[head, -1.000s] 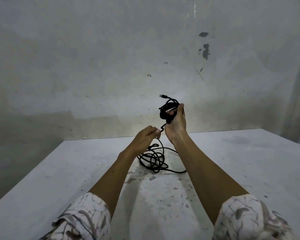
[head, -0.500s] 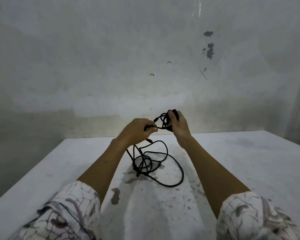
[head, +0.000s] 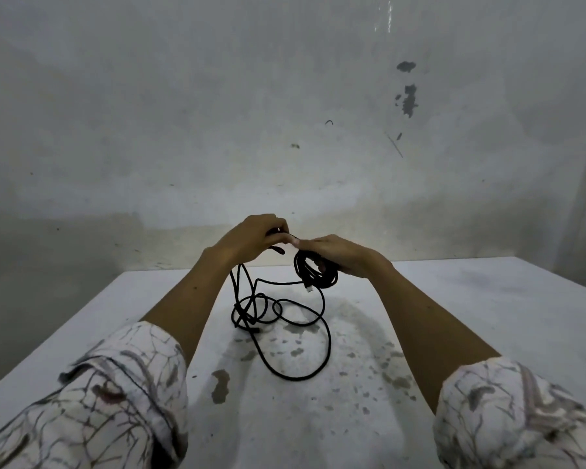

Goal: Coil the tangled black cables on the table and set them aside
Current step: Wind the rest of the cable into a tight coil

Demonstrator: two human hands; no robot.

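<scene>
A: The wall (head: pixel 285 96) behind is stained and scuffed; the worktop (head: pixel 487 316) is white, blotched with grey marks. Nothing else stands on it that I can see.

B: And the cable (head: pixel 298 336)?

A: Most lies in loose crossed loops mid-worktop, with one strand rising to the hands. The right hand (head: pixel 335 257) grips a small coil (head: pixel 315 272), a plug dangling under it. The left hand (head: pixel 251 238) pinches the strand beside it.

B: The risk, I'd judge?

A: The loops on the worktop cross each other near the left forearm. Pulling fast could cinch a knot, or drag the heap along. A slack right grip could let the coil spring apart.
</scene>
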